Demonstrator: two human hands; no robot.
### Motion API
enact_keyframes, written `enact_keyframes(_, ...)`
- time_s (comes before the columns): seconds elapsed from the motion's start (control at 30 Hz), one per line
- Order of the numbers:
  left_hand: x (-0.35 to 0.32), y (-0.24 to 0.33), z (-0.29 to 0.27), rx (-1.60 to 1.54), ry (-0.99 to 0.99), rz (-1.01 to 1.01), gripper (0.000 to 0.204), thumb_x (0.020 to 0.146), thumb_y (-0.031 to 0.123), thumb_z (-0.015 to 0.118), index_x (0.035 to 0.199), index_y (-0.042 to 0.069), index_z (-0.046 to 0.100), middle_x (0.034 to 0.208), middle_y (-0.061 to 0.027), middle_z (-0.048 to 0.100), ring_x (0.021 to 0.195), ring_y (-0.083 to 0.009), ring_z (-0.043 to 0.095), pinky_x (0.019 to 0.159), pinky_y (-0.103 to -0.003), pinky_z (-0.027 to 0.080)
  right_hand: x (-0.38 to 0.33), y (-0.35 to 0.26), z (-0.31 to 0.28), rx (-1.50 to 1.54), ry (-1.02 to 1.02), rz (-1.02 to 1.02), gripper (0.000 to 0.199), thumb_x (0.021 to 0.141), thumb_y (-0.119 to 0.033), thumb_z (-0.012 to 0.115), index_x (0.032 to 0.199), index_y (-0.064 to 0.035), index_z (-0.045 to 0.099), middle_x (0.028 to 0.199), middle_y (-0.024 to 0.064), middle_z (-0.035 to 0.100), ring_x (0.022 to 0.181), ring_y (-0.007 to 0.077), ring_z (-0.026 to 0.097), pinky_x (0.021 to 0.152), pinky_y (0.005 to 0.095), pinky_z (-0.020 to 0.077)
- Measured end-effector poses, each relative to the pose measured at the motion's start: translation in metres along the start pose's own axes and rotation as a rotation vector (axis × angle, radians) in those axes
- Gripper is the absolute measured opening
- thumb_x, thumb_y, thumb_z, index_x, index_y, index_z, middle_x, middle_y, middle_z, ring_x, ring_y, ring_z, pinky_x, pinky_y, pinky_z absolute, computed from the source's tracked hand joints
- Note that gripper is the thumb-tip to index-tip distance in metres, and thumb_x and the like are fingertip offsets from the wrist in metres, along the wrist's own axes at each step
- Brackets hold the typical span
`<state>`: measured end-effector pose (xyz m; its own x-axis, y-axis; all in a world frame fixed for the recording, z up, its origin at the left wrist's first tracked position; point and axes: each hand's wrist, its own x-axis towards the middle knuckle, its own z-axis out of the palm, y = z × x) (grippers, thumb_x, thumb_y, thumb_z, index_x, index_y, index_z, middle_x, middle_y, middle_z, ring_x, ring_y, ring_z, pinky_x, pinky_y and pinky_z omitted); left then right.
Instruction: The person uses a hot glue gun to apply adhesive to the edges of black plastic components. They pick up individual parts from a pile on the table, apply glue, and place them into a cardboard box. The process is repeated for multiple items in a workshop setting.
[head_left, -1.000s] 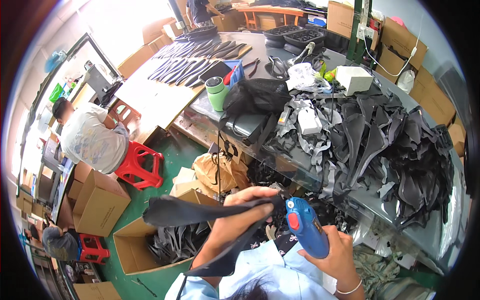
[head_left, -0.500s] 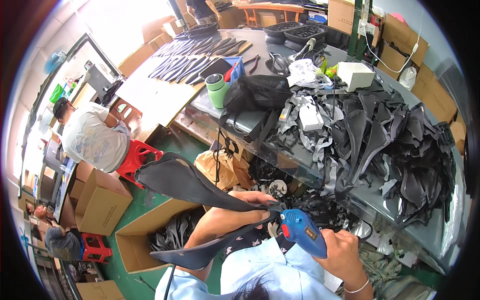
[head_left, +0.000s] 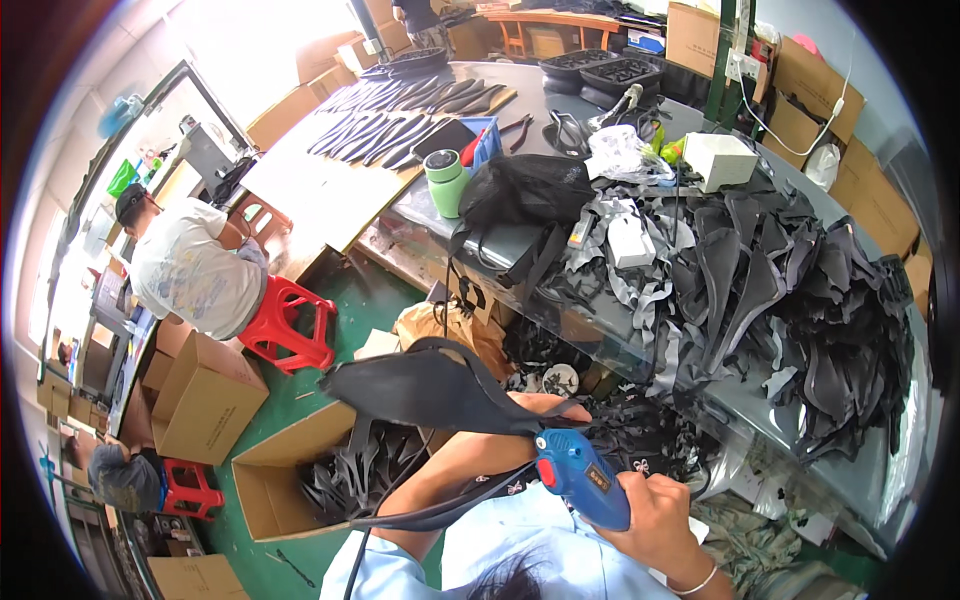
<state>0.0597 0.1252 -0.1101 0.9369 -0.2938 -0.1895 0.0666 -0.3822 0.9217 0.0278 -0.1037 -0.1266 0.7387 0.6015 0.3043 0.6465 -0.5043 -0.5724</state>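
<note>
My left hand (head_left: pixel 548 404) is closed on the narrow end of a black bicycle-saddle-shaped piece (head_left: pixel 430 390), partly hidden behind it. The wide end of this piece points left, and a thin curved edge trails below, across my forearm. In my right hand (head_left: pixel 655 520) is a blue handheld power tool (head_left: pixel 585 480) with a red button and a small display. Its head sits at the narrow end of the black piece, close to my left fingers; the working tip is hidden, so I cannot tell whether they touch.
An open carton (head_left: pixel 255 490) of black pieces stands below left. Black pieces and scraps (head_left: pixel 740 290) cover the table (head_left: pixel 480 245) at right, with a black bag (head_left: pixel 525 190) and green bottle (head_left: pixel 445 185). Two people sit on red stools (head_left: pixel 290 325) at left; another person (head_left: pixel 420 20) stands behind.
The black piece has turned, its wide end moving right and down and showing more of its broad face. The power tool and my right hand have shifted slightly left and down.
</note>
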Motion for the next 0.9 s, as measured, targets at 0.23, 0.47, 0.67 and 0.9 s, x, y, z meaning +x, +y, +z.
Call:
enact_keyframes(0.23,-0.024,0.027,-0.038,-0.158,0.188,0.312,0.047,0.072,0.008,0.066,0.117,0.001,0.053,0.114,-0.0115,0.056,0.101,-0.0193,0.056,0.086,-0.032,0.045,-0.002,0.005,0.010,0.026,0.040,0.117,0.050,0.059,-0.028,0.082,0.087,-0.0023,0.051,0.063,0.0110,0.059,0.054,0.0280,0.060,0.050,0.0348,0.0460)
enact_keyframes(0.47,-0.019,0.007,-0.002,-0.762,0.792,0.605,0.027,0.079,0.000,0.055,0.106,0.000,0.052,0.108,-0.0126,0.053,0.102,-0.0191,0.052,0.091,-0.032,0.041,-0.002,0.008,0.008,-0.059,-0.011,0.144,0.049,0.059,-0.027,0.082,0.088,-0.0024,0.051,0.065,0.0110,0.060,0.057,0.0276,0.061,0.054,0.0348,0.0478)
enact_keyframes(0.67,-0.013,0.003,0.013,-0.666,0.904,0.663,0.023,0.078,0.001,0.055,0.101,0.001,0.051,0.105,-0.0132,0.053,0.101,-0.0209,0.051,0.093,-0.034,0.038,0.003,-0.002,0.006,0.020,0.021,0.142,0.051,0.058,-0.029,0.082,0.088,-0.0021,0.050,0.066,0.0116,0.060,0.056,0.0275,0.061,0.054,0.0346,0.0482)
enact_keyframes(0.9,-0.008,-0.005,0.030,-0.694,0.920,0.689,0.028,0.077,0.003,0.056,0.103,0.002,0.048,0.106,-0.0154,0.051,0.101,-0.0221,0.051,0.092,-0.036,0.040,0.011,-0.011,0.005,0.129,0.053,0.134,0.049,0.064,-0.029,0.081,0.091,-0.0010,0.050,0.064,0.0100,0.061,0.055,0.0248,0.062,0.051,0.0330,0.0487)
